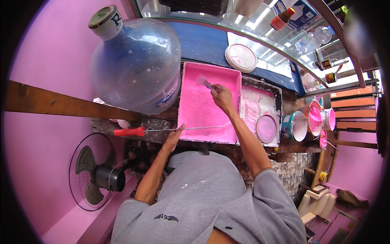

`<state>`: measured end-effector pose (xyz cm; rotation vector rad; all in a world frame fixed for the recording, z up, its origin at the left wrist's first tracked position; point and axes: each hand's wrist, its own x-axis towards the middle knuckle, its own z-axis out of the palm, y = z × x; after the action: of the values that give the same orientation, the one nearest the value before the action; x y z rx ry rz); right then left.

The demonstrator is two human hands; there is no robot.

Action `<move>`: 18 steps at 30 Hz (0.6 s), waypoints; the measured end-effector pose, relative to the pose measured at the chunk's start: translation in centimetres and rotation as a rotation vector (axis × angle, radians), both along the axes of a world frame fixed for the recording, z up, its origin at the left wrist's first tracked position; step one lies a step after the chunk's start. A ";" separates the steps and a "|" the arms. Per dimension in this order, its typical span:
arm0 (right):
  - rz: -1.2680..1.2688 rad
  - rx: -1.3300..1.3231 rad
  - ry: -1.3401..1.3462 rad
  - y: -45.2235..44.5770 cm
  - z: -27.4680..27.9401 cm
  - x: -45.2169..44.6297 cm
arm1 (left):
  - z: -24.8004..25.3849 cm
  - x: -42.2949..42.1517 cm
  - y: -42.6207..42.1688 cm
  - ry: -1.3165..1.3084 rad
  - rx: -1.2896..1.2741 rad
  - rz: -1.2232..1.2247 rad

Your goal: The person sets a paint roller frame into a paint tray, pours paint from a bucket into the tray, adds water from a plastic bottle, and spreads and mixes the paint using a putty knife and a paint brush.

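Tray [209,110]: one, pink-coated
Brush [206,83]: one, pink-smeared, tray's twelve o'clock
Right hand [222,97]: gripping brush
Left hand [174,137]: seven o'clock, grip unclear

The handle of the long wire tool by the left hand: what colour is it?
The handle is red, seen best in the head view.

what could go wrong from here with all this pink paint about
The red-handled thin metal rod juts past the pink rectangular tray; a bump might shift it and flick paint. The right hand reaches over the wet-looking tray, so it could get smeared. The open teal bucket might spill if knocked.
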<state>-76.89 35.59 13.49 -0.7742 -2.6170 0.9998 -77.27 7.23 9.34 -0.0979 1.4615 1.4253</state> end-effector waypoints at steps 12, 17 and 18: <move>-0.314 0.145 0.021 2.7 -0.1 9.1 | 0.5 -0.1 -0.2 -0.052 0.015 -0.074; -0.234 -0.049 0.091 2.4 -0.6 9.8 | 0.2 -0.3 -0.2 -0.084 -0.083 -0.100; -0.276 0.022 0.101 2.4 -0.5 9.9 | 0.7 -0.2 -0.1 -0.062 -0.048 -0.080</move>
<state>-67.01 37.99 12.94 -1.0180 -2.3514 0.9034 -77.42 7.18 10.07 -0.1121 1.4335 1.3117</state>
